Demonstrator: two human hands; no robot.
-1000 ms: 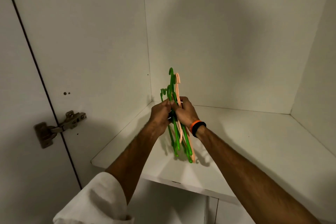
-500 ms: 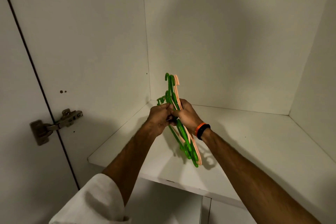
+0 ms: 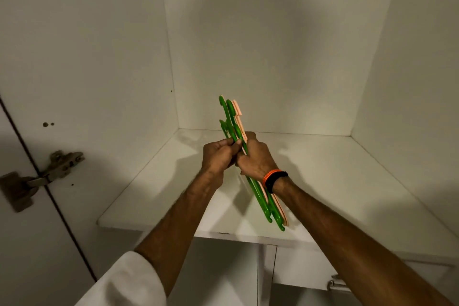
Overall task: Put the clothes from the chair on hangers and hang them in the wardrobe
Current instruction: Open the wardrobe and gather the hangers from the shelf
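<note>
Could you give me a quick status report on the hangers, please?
Left hand and right hand both grip the hanger bundle, green and peach, above the wardrobe shelf. No clothes in view. Nothing in the way.

two green hangers (image 3: 258,196), perhaps two peach hangers (image 3: 238,112)

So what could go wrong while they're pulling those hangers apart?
1. The hangers are bunched tight, green and peach together, so their hooks may snag as the left hand pries one free.
2. The right hand holds the whole bunch mid-length; a hard tug could loosen that grip and drop some onto the shelf.
3. The bunch's lower end hangs at the shelf's front edge, so dropped hangers might fall past it.
</note>
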